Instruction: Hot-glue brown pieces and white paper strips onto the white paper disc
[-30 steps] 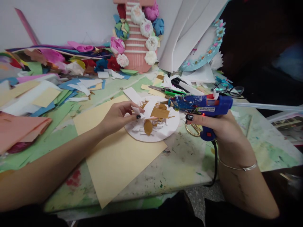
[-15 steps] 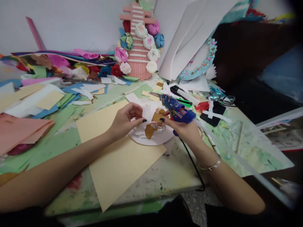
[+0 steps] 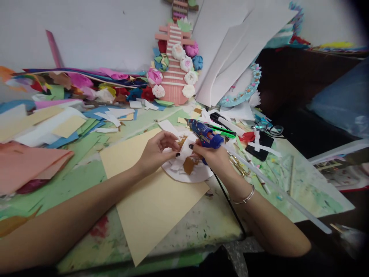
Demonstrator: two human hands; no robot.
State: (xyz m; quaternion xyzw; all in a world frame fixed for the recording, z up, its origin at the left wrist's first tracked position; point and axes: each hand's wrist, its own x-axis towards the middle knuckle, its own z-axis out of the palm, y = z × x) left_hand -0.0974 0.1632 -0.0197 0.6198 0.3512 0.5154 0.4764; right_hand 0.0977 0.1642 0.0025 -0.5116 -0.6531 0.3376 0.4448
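Note:
Over a round white paper disc (image 3: 188, 177), my left hand (image 3: 155, 152) has its thumb and fingers closed at a small strip of white paper (image 3: 186, 150). The strip's other end is under the thumb of my right hand (image 3: 215, 157). That same hand grips a blue glue gun (image 3: 203, 132), its nozzle toward the upper left. A long clear glue stick (image 3: 276, 191) sticks out of the gun's back. On the disc lie a brown paper piece (image 3: 188, 165) and white scraps. Beneath the disc is a cream sheet (image 3: 155, 211).
Coloured paper sheets (image 3: 37, 123) pile up at the left. A pink guitar-shaped craft with paper flowers (image 3: 174, 77) leans on the wall. At the right are glasses (image 3: 276, 130), a black phone (image 3: 261, 150) and markers (image 3: 225, 132). A black cord (image 3: 227, 200) runs to the table edge.
The white strip has shifted from my left fingertips to a spot between both hands, across the brown pieces. My right hand and the glue gun have moved left. The view has tilted slightly.

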